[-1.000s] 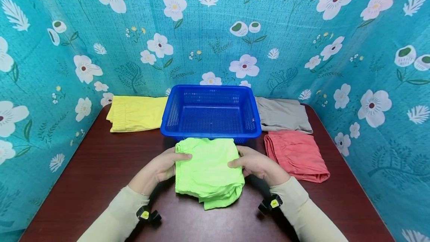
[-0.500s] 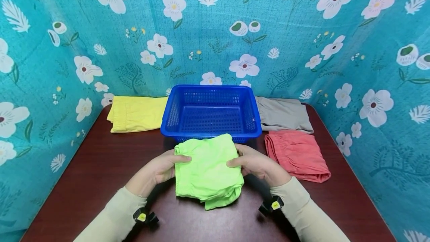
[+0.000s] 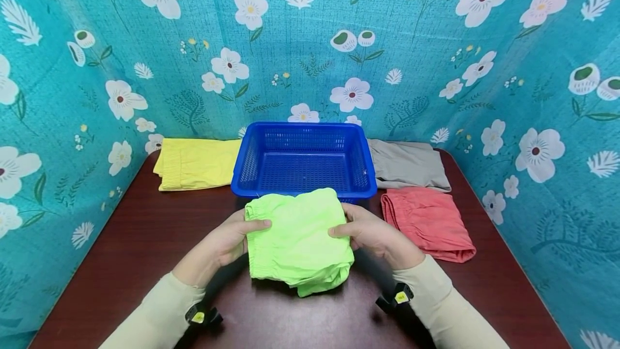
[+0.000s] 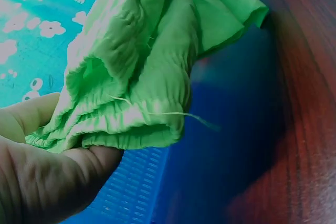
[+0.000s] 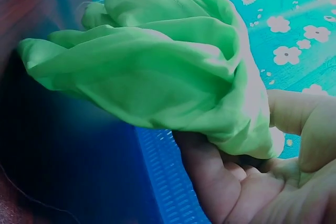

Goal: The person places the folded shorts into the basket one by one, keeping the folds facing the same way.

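Note:
Folded lime-green shorts [image 3: 297,238] with a gathered elastic waistband hang between both hands, in front of the blue basket [image 3: 304,195]. At the waistband side my left hand [image 3: 232,238] pinches them, thumb on top and fingers underneath. My right hand [image 3: 370,236] grips the opposite side in the same way. In the left wrist view the waistband [image 4: 126,124] shows its ruffled edge and a loose thread. The right wrist view shows the folded layers [image 5: 157,66] sagging, with fingers [image 5: 210,174] beneath them. The basket's inside holds nothing visible.
Folded yellow cloth [image 3: 198,165] lies left of the basket. A folded grey garment [image 3: 409,166] and a folded red garment [image 3: 428,224] lie to the right. All rest on a dark wooden table [image 3: 145,241], with a floral curtain [image 3: 300,42] behind.
Both hands have raised the green shorts slightly and moved them toward the basket; their upper edge now overlaps its front rim more. The left hand has shifted a little left.

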A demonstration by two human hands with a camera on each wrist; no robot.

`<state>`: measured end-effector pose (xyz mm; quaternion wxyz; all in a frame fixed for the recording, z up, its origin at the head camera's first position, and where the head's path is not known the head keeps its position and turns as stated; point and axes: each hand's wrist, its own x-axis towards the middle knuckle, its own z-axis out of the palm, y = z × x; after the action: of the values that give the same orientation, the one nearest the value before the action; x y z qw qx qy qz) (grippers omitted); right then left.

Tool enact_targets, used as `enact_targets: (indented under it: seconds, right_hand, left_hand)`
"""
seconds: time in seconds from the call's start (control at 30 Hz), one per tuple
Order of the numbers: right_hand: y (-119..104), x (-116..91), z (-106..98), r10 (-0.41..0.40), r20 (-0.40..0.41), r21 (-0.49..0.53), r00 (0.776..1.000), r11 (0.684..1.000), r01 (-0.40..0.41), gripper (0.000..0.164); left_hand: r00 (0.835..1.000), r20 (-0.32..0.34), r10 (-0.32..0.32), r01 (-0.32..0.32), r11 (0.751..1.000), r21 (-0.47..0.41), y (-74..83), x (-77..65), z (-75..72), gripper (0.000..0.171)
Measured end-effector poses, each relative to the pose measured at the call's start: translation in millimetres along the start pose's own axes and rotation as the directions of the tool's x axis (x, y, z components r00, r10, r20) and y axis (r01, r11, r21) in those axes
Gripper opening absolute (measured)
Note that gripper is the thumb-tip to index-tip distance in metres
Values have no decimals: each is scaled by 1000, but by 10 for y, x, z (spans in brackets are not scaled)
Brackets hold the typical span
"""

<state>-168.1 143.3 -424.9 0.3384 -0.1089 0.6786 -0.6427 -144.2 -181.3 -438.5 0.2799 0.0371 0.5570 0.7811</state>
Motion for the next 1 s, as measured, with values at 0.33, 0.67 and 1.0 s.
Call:
enact_targets:
  seconds: [0.33,0.67,1.0]
  right_hand:
    - [-163,-97,-31,3,-34,-19,999,1000,-4,60]
    - [-330,-95,-70,-11,-83,-84,996,996,4,53]
    - [-493,-2,-149,5,-112,-70,994,997,-13,50]
  left_hand:
    - [998,-4,57,-57,997,47,202,-51,102,45]
    - [996,-53,72,-66,991,118,415,-12,164,48]
    - [991,-115,71,-47,978,202,654,126,170,44]
